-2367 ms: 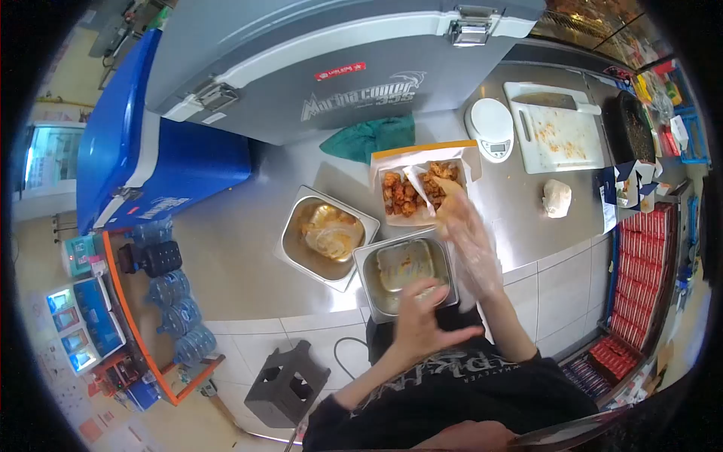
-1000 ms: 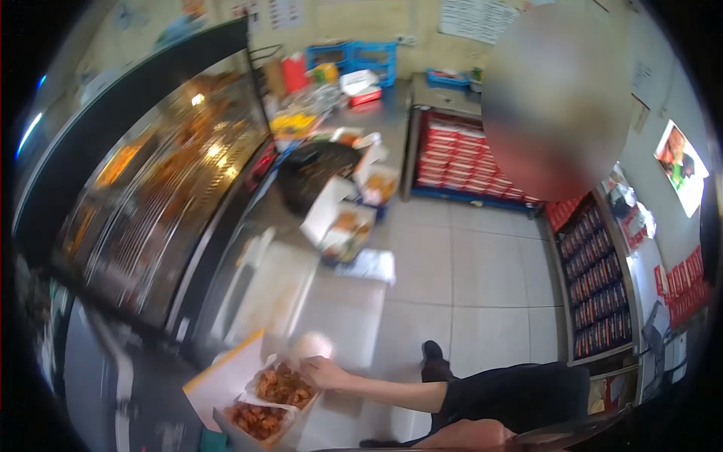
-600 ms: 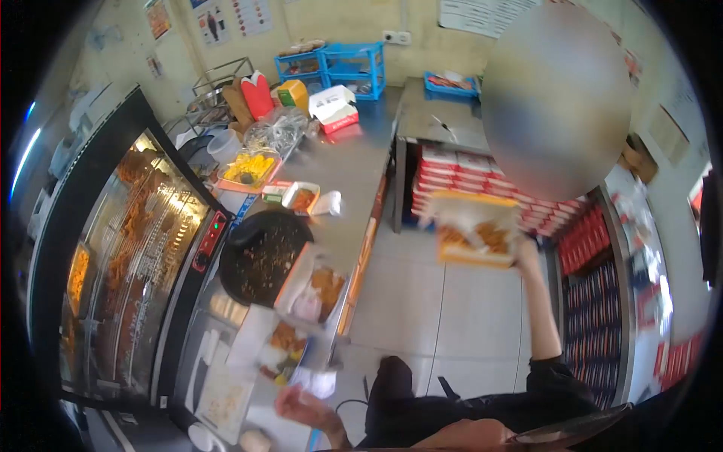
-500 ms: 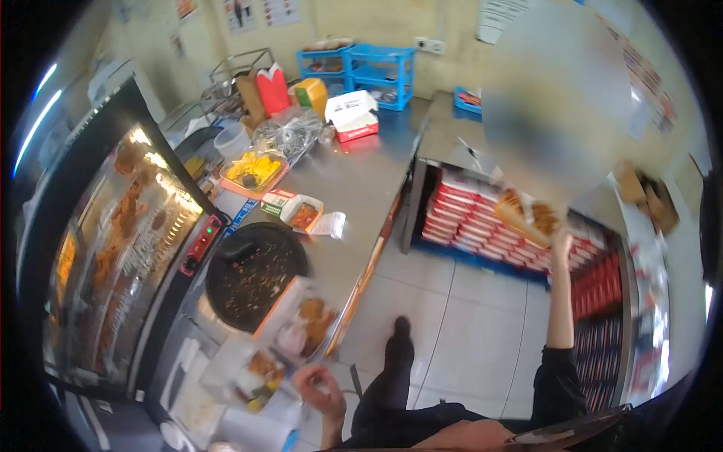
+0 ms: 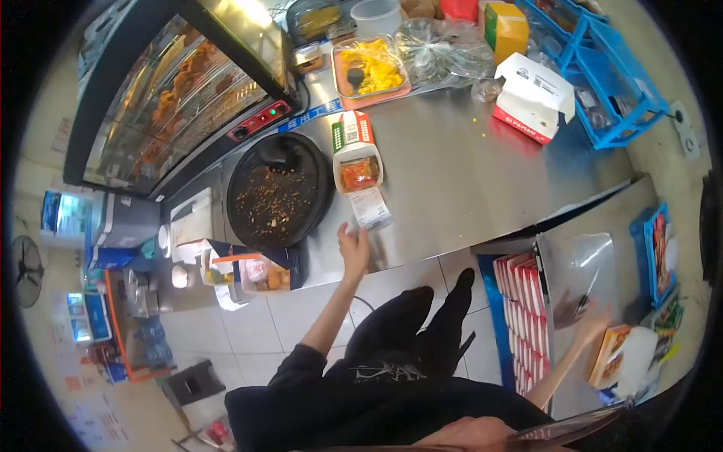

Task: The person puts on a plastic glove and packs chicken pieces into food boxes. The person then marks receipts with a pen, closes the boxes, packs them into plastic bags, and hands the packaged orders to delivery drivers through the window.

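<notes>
My left hand (image 5: 354, 254) is open, fingers apart, over the near edge of the steel counter. Just beyond it lies a printed receipt (image 5: 368, 206), touching a small open carton of reddish food (image 5: 359, 173). A round black pan (image 5: 260, 215) with brown crumbs and a dark object in it sits left of the carton. At the right, my right hand (image 5: 593, 322) is blurred above a second counter, beside an open box of food (image 5: 608, 355). A thin utensil (image 5: 581, 303) lies close to its fingertips. Whether those fingers hold anything is unclear.
A glass heated display case (image 5: 181, 98) stands back left. Behind the carton are a tray of yellow food (image 5: 370, 68), a plastic bag (image 5: 444, 53) and an open red-and-white box (image 5: 535, 98). Blue racks (image 5: 614, 90) stand back right. Stacked flat boxes (image 5: 523, 316) fill the shelf below the right counter.
The view has swung round. My right hand held the food box before; now the box is beside it at the right counter. My left hand has moved from the near food boxes towards the receipt.
</notes>
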### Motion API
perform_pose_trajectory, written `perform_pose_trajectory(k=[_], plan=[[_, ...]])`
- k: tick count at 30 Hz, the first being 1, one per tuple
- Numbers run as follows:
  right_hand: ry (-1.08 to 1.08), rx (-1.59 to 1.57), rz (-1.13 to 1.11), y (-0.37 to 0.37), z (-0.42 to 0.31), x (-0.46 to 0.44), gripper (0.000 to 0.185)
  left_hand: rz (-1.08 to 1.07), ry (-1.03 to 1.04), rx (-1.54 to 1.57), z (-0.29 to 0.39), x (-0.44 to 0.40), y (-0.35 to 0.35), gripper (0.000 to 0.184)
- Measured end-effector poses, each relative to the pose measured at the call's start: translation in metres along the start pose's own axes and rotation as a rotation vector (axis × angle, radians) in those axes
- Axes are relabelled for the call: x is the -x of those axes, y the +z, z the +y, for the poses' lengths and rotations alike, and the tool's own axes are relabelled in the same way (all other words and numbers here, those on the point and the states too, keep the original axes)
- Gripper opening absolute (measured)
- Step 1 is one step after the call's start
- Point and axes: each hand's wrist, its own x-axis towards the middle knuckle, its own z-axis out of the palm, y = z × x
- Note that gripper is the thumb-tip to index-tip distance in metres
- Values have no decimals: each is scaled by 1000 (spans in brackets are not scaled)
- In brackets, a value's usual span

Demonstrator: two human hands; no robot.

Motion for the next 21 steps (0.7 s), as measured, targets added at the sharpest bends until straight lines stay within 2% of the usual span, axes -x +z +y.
perform_pose_trajectory(k=[1, 3, 4, 6, 7, 8, 9, 10, 11, 13, 14, 15, 16, 17, 18, 19, 21], plan=[[181, -610, 18, -23, -10, -38, 60, 87, -4, -208, -5, -25, 10, 69], [467, -1821, 74, -44, -22, -90, 46, 76, -99, -186, -5, -47, 14, 73], [452, -1826, 104, -38, -29, -101, 46, 38, -181, -166, -7, -53, 14, 77], [76, -2421, -334, -19, -42, -109, 42, 58, -235, -137, -7, -55, 19, 80], [58, -2418, -333, -21, -32, -119, 42, 24, -282, -8, -1, -56, 19, 81], [-74, -2440, -379, -23, -22, -132, 38, -10, -319, 122, 6, -62, 20, 81], [-202, -2458, -424, -25, -9, -148, 33, -8, -320, 122, 14, -74, 22, 81], [-292, -2583, -310, -58, 30, -168, 35, 34, -249, 13, 21, -86, 26, 82], [-485, -2788, -178, -138, 91, -187, 37, 54, -214, -111, 13, -85, 28, 83], [-964, -3046, 64, -303, 187, -199, 45, 66, -157, -109, -6, -95, 31, 85], [-982, -3058, 277, -379, 183, -193, 55, 97, -96, -94, -13, -101, 31, 88], [-1080, -3063, 41, -435, 195, -190, 57, 48, -152, 16, -15, -105, 27, 88], [-941, -3131, 79, -470, 214, -190, 48, 23, -139, 31, -11, -114, 29, 88], [-1212, -2989, -200, -499, 211, -196, 45, 63, 6, 118, -7, -121, 31, 87], [-1129, -2944, -151, -514, 207, -189, 39, 70, 134, 195, -8, -122, 27, 85], [-1033, -2895, -125, -518, 201, -185, 33, -115, 97, 180, -12, -132, 14, 84], [-780, -3091, -165, -495, 182, -164, 28, -443, 36, 87, 5, -121, 7, 80]])
